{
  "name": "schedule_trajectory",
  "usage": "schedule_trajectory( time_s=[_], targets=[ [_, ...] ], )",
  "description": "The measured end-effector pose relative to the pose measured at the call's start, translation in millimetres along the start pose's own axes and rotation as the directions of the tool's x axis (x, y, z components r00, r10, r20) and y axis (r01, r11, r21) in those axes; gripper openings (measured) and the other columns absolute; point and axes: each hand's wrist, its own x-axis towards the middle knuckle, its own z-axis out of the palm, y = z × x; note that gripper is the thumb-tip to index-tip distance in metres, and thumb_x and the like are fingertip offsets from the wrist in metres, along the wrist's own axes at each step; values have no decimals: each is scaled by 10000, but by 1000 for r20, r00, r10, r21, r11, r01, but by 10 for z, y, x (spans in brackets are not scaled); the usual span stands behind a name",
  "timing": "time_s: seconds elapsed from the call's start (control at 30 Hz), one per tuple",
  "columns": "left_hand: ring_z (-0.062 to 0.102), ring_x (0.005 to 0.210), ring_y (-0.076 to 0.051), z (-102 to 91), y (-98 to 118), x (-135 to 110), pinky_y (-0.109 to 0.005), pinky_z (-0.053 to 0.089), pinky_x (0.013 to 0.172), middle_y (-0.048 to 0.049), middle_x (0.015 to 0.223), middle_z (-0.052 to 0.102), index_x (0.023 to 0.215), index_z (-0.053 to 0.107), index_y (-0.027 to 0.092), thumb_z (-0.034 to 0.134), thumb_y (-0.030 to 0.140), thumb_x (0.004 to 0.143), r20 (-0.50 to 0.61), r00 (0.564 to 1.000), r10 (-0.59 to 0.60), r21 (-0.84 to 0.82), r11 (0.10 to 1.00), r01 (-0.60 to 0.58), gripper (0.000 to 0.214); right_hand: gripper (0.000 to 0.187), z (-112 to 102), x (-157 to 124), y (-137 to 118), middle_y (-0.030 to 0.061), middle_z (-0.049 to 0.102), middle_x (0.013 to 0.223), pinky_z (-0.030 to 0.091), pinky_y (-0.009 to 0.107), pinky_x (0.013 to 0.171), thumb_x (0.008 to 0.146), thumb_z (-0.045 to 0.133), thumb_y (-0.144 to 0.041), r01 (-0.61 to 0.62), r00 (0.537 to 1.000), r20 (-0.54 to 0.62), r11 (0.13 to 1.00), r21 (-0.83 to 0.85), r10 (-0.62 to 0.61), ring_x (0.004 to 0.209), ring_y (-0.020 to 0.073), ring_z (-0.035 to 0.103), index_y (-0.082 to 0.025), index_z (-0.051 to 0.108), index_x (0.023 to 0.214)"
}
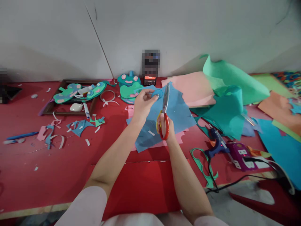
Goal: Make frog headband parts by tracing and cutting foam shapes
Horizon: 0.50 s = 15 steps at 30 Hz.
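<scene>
Between the thumb and fingers of my left hand is a small round blue felt piece. My right hand grips scissors by their red and yellow handles, the blades pointing away from me and looking closed. The blades stand just right of the felt piece; whether they touch it I cannot tell. Beneath both hands lies a larger blue felt sheet with pink sheets under it. Beyond my left hand are green felt shapes with pink spots.
A wooden frame holding felt pieces and a white case stands at left, near scattered scraps. A phone leans on the wall. At right are felt sheets, a glue gun, a purple power strip and cords.
</scene>
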Motion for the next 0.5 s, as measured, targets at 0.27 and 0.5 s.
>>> schedule_trajectory(
  time_s=[0.27, 0.5],
  targets=[
    [634, 763, -115, -55, 18, 49, -252, 492, 729, -1, 792, 677, 829, 636, 195, 732, 228, 688, -7, 1000, -29, -54, 998, 29, 173, 518, -3, -4, 22, -71, 405, 355, 289, 224, 319, 793, 454, -723, 10, 1000, -5, 1000, -11, -11, 285, 96, 387, -235, 400, 627],
    [626, 708, -96, -71, 32, 61, -227, 484, 701, 25, 715, 652, 796, 596, 201, 739, 233, 683, -32, 995, -90, -64, 994, 88, 185, 535, 5, 0, 2, -71, 395, 357, 291, 226, 299, 766, 469, -743, -22, 1000, -12, 999, 23, 22, 275, 96, 386, -238, 393, 609]
  ],
)
